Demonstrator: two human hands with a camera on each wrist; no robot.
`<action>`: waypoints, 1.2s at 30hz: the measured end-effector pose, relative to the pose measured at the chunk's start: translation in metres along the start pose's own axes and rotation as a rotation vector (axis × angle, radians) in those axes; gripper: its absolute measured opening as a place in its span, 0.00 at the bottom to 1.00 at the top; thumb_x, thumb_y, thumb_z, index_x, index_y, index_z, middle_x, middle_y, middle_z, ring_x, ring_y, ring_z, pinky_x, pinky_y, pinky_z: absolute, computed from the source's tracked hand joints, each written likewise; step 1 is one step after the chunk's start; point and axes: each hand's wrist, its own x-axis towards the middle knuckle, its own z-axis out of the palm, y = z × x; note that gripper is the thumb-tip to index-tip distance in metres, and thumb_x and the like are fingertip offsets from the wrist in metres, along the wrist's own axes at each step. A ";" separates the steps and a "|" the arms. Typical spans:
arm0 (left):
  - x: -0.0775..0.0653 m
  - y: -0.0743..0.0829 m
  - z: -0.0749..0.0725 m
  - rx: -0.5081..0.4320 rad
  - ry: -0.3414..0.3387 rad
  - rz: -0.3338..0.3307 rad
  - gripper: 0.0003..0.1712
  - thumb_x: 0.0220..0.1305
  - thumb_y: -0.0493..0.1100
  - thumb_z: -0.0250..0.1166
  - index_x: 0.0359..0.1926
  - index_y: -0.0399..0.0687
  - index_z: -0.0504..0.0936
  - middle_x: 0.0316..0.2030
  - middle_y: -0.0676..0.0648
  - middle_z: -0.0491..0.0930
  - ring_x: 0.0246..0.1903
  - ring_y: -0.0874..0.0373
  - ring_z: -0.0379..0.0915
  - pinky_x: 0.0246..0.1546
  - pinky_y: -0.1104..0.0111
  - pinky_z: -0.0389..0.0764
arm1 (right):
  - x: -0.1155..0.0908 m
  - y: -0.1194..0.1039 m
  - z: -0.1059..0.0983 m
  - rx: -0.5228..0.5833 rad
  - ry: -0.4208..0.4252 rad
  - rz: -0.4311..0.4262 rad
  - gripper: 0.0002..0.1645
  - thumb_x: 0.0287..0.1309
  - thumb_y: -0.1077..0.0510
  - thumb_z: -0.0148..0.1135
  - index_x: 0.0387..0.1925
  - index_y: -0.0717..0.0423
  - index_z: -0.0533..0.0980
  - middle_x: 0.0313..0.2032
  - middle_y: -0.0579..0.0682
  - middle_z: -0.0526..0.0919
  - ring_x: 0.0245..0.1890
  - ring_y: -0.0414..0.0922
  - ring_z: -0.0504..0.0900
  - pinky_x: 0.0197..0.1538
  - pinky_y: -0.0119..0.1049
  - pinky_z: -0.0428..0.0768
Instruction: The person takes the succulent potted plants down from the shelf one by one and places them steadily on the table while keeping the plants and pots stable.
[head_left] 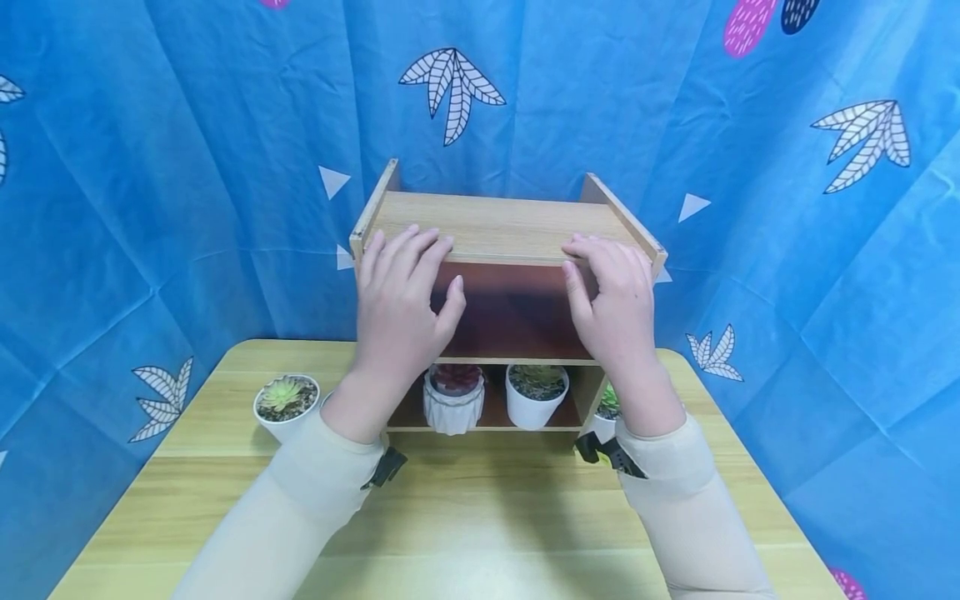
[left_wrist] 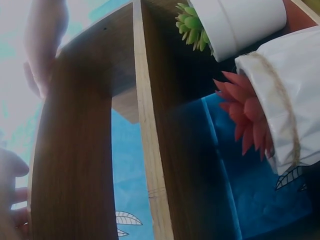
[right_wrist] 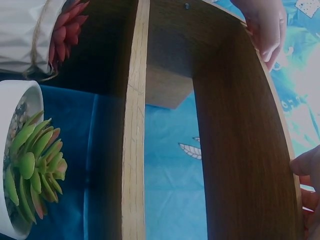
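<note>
Both hands rest on the top board point(head_left: 510, 225) of a small wooden shelf unit. My left hand point(head_left: 397, 300) lies over its front edge near the left end, fingers extended on the upper face, thumb spread to the side. At the right end my right hand point(head_left: 617, 304) rests likewise, its fingers slightly bent and thumb point(right_wrist: 305, 162) at the edge. Below, on the lower shelf, stand a red succulent point(left_wrist: 247, 112) in a white pleated pot point(head_left: 453, 404) tied with twine, and a green succulent point(right_wrist: 37, 165) in a smooth white pot point(head_left: 535, 402).
On the table point(head_left: 480, 517), a potted green succulent point(head_left: 283, 404) stands left of the shelf unit. Another potted plant point(head_left: 606, 408) stands at its right, partly behind the right forearm. A blue patterned curtain point(head_left: 225, 125) hangs behind and along both sides.
</note>
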 end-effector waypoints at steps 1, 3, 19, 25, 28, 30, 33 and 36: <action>0.001 -0.001 0.001 0.007 -0.004 0.001 0.23 0.67 0.48 0.58 0.58 0.41 0.82 0.58 0.40 0.80 0.64 0.44 0.69 0.73 0.50 0.51 | 0.000 0.000 0.000 -0.002 -0.001 0.001 0.15 0.70 0.55 0.58 0.50 0.57 0.83 0.55 0.53 0.84 0.59 0.52 0.77 0.65 0.51 0.66; 0.003 -0.001 0.002 0.010 -0.007 0.000 0.23 0.67 0.48 0.58 0.57 0.42 0.82 0.57 0.41 0.81 0.63 0.45 0.70 0.73 0.50 0.52 | 0.000 0.000 0.001 -0.007 -0.004 0.004 0.15 0.70 0.55 0.58 0.51 0.57 0.83 0.55 0.53 0.84 0.59 0.52 0.77 0.65 0.51 0.66; 0.004 -0.010 0.008 0.015 -0.009 -0.013 0.23 0.70 0.51 0.54 0.57 0.47 0.83 0.57 0.46 0.82 0.61 0.48 0.72 0.68 0.53 0.59 | -0.001 0.000 0.004 0.015 0.021 0.002 0.15 0.69 0.57 0.59 0.51 0.57 0.83 0.55 0.53 0.84 0.60 0.52 0.77 0.66 0.50 0.66; 0.004 -0.011 0.008 0.005 0.000 -0.025 0.22 0.70 0.51 0.53 0.56 0.47 0.84 0.56 0.46 0.82 0.61 0.49 0.72 0.68 0.53 0.60 | 0.001 0.001 0.001 0.023 0.018 -0.035 0.15 0.67 0.59 0.62 0.52 0.57 0.84 0.54 0.53 0.85 0.60 0.52 0.79 0.67 0.48 0.68; 0.004 -0.011 0.008 -0.001 0.001 -0.029 0.22 0.70 0.51 0.54 0.56 0.47 0.84 0.56 0.46 0.82 0.61 0.49 0.73 0.68 0.54 0.60 | 0.001 0.001 -0.001 0.023 0.014 -0.044 0.15 0.66 0.60 0.62 0.53 0.57 0.84 0.55 0.53 0.84 0.60 0.52 0.78 0.68 0.46 0.67; 0.004 -0.010 0.007 -0.001 -0.006 -0.029 0.22 0.70 0.51 0.54 0.56 0.47 0.84 0.56 0.46 0.82 0.61 0.49 0.72 0.68 0.54 0.60 | 0.000 0.001 -0.001 0.022 0.020 -0.044 0.16 0.66 0.61 0.63 0.53 0.57 0.84 0.55 0.53 0.84 0.60 0.53 0.78 0.68 0.46 0.67; 0.004 -0.010 0.007 -0.003 -0.015 -0.033 0.22 0.69 0.51 0.55 0.57 0.47 0.84 0.57 0.47 0.82 0.61 0.50 0.72 0.68 0.54 0.60 | -0.002 0.001 -0.002 0.026 0.035 -0.034 0.16 0.65 0.62 0.63 0.53 0.57 0.84 0.54 0.53 0.85 0.61 0.53 0.78 0.69 0.45 0.66; 0.005 -0.009 0.006 -0.002 -0.024 -0.036 0.22 0.69 0.51 0.56 0.57 0.47 0.84 0.57 0.47 0.82 0.62 0.50 0.72 0.68 0.55 0.60 | -0.004 -0.001 -0.003 0.033 0.046 -0.020 0.16 0.64 0.63 0.63 0.53 0.57 0.84 0.54 0.53 0.85 0.61 0.53 0.78 0.70 0.45 0.66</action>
